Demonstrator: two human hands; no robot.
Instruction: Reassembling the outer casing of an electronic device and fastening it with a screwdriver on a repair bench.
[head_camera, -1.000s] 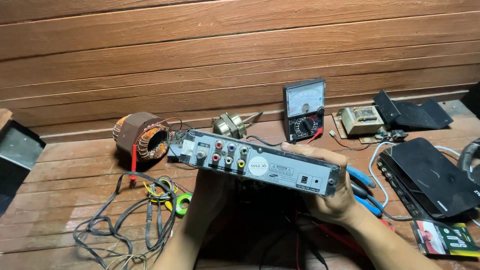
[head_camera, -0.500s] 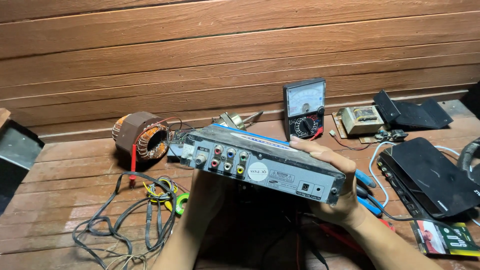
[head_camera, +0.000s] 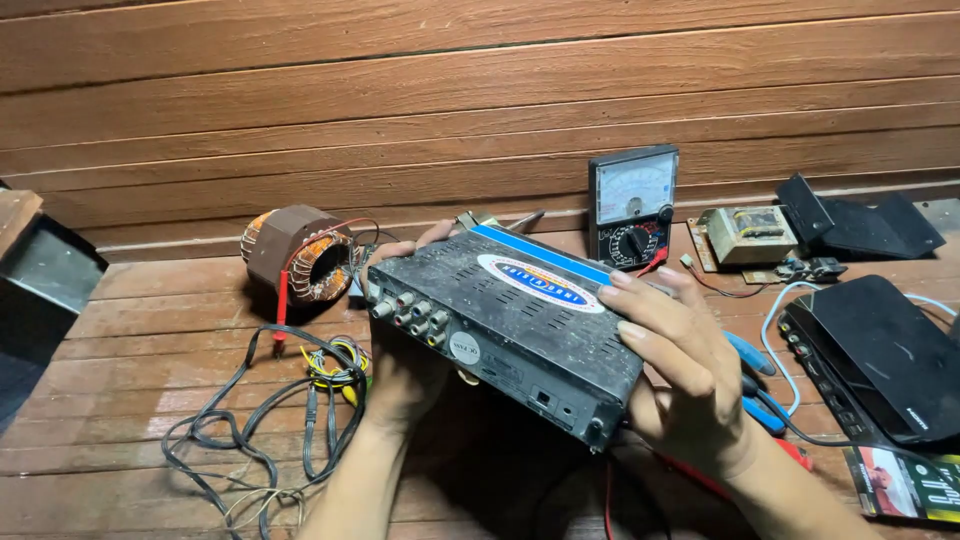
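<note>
Since half a second earlier, the grey metal electronics box (head_camera: 510, 325) had been tipped further, so that its dusty top with the blue stripe and oval label faced the camera, where before mostly the rear panel showed. It was held above the wooden floor (head_camera: 150, 330), its rear panel with a cluster of round jacks turned down and toward the person. The left hand (head_camera: 405, 375) supported it from underneath at the jack end, with fingertips curling over the far edge; the right hand (head_camera: 675, 375) clasped the other end, fingers spread across the top and wrapped round the corner. Both hands gripped the box firmly.

Just left of the box lay a copper-wound motor stator (head_camera: 298, 252) with a red probe lead (head_camera: 281, 310) beside it, and nearer the person a tangle of black cables (head_camera: 270, 420). Behind the box stood an analogue multimeter (head_camera: 632, 205) against the wooden wall. Further right were a small transformer on a board (head_camera: 748, 235), a blue-handled tool (head_camera: 752, 352) and a black flat device (head_camera: 880, 355).
</note>
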